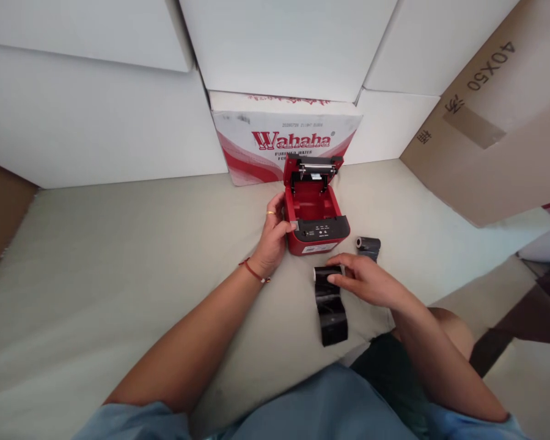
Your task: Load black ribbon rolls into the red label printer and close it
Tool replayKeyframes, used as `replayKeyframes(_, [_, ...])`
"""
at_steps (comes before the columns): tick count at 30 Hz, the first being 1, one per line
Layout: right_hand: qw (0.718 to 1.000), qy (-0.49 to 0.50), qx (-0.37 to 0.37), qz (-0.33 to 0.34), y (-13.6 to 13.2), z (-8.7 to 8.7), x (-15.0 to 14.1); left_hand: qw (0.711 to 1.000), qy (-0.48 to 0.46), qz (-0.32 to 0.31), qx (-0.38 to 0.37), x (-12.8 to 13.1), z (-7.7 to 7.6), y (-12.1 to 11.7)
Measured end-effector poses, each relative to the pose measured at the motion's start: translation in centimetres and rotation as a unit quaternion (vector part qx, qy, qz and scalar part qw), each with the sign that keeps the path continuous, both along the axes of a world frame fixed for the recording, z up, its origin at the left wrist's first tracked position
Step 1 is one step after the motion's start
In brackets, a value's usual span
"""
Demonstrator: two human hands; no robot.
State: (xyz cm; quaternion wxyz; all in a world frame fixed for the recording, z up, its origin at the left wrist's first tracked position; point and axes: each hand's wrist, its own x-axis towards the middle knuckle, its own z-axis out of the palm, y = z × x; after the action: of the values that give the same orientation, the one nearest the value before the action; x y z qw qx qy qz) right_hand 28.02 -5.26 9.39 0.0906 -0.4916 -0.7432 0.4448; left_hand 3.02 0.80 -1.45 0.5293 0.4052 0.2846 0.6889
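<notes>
A small red label printer (310, 205) stands on the pale cloth with its lid (314, 166) raised, so its red inner bay shows. My left hand (275, 238) is wrapped around the printer's left side, thumb on the front corner by the black button panel. In front of the printer, my right hand (360, 278) grips a black ribbon roll (326, 275) between thumb and fingers; a loose length of shiny black film trails from it toward me. A second, dark roll (368, 244) lies just beyond the right hand, beside the printer.
Behind the printer is a white and red Wahaha carton (284, 137), with white boxes (284, 49) stacked above and to both sides. A large brown cardboard box (495, 128) leans at the right. Brown cardboard (7, 208) shows at the left edge.
</notes>
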Motion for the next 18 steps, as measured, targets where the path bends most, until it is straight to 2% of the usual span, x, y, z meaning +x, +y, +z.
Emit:
replayKeyframes(3, [0.990,-0.013,0.112,-0.086,0.6,-0.3,2.4,1.000,-0.011,0.005,-0.006,0.0,0.2,-0.1])
replayKeyframes(5, [0.967,-0.056,0.193,-0.155,1.9,-0.1,4.7,1.000,-0.021,0.006,-0.012,0.0,0.4,-0.1])
replayKeyframes(7, [0.947,-0.118,0.238,-0.180,3.4,-0.3,6.7,0.999,-0.025,0.004,-0.019,0.1,0.4,-0.1])
replayKeyframes(10, [0.949,-0.161,0.225,-0.152,4.9,-1.4,8.2,0.999,-0.032,0.008,-0.023,0.3,0.4,0.0])
replayKeyframes(14, [0.962,-0.150,0.199,-0.115,5.0,-2.3,8.3,0.999,-0.042,0.003,-0.030,0.4,0.7,-0.1])
replayKeyframes(16, [0.966,-0.162,0.181,-0.085,4.6,-1.7,8.1,0.999,-0.043,0.007,-0.033,0.5,1.0,-0.3])
replayKeyframes(18, [0.971,-0.173,0.156,-0.042,4.1,0.0,8.1,0.998,-0.043,0.012,-0.034,0.5,1.3,-0.3])
